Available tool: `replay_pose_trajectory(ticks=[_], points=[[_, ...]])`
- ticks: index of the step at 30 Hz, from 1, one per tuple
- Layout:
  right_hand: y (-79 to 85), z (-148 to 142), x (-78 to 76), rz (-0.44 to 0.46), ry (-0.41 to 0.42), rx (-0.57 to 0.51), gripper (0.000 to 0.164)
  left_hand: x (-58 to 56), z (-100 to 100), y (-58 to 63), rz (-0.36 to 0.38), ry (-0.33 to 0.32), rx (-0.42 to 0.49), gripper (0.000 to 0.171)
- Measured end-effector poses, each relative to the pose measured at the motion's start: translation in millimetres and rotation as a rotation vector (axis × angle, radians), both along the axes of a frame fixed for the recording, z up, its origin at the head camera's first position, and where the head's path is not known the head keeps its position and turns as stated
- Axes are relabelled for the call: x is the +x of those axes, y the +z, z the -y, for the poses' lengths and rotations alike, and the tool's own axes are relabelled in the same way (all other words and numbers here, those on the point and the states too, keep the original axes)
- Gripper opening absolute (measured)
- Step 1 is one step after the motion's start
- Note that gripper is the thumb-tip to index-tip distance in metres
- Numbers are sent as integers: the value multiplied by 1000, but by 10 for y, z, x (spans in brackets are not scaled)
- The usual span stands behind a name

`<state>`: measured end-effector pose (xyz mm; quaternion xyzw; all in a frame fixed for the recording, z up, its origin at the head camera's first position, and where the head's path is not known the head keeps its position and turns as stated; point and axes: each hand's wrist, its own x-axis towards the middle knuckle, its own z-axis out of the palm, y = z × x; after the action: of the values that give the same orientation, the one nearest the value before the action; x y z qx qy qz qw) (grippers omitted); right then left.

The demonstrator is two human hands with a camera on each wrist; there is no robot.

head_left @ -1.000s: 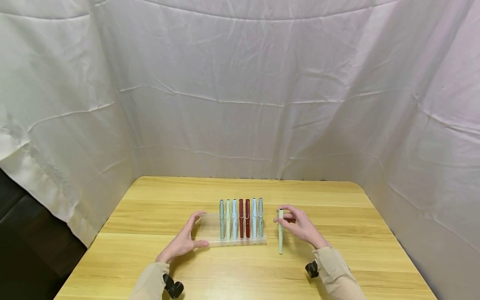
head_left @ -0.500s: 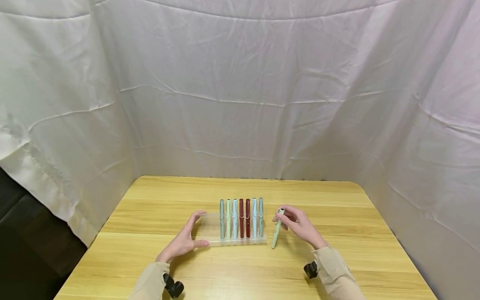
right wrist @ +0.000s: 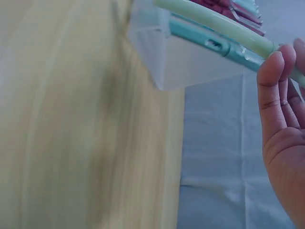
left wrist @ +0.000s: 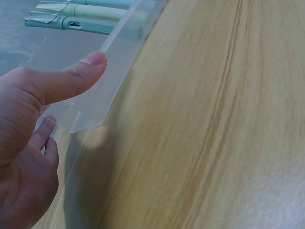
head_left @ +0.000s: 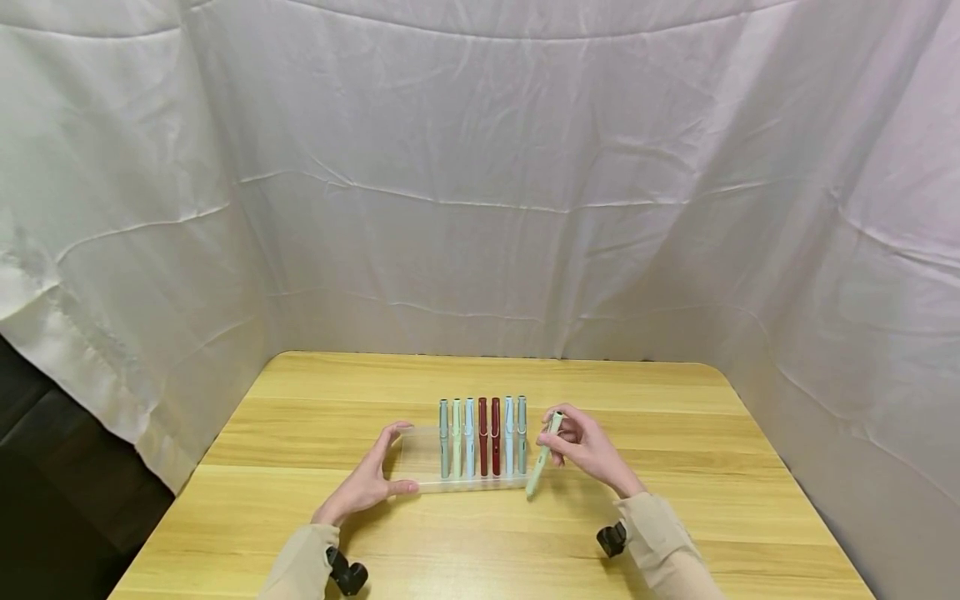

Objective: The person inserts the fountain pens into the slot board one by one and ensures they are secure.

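A clear pen stand (head_left: 422, 454) sits mid-table in the head view, holding a row of upright capped pens. From left they run teal (head_left: 444, 454), pale green (head_left: 457, 454), light blue (head_left: 470, 454), two dark red (head_left: 483, 454), light blue (head_left: 509, 454) and teal (head_left: 522, 457). My left hand (head_left: 366, 485) grips the stand's left end, thumb (left wrist: 71, 81) on the front lip and fingers behind. Near the right end, my right hand (head_left: 592, 454) pinches a pale green pen (head_left: 538, 471) by its upper part. That pen tilts, its lower end toward the stand's right front corner; it overlaps the teal pen in the right wrist view.
Everything stands on a wooden table (head_left: 480, 550) with light grain. Pale cloth curtains (head_left: 480, 208) hang behind and along both sides. Black wrist cameras (head_left: 347, 573) are strapped at both beige sleeves (head_left: 663, 533). A dark area (head_left: 67, 483) lies beyond the table at left.
My right hand has moved slightly left with the pale green pen, whose lower end has swung from nearly upright leftward to the stand's right corner. The left hand and stand have stayed put.
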<state>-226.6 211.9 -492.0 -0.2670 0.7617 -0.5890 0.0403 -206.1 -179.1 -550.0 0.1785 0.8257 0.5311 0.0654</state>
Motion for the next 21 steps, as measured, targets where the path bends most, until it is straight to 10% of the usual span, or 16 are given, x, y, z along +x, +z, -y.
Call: replay_pose_trajectory(ticks=[21], points=[[228,491,-10,-3,28,104,13,-8,3,-13,-9,-5,15,98]])
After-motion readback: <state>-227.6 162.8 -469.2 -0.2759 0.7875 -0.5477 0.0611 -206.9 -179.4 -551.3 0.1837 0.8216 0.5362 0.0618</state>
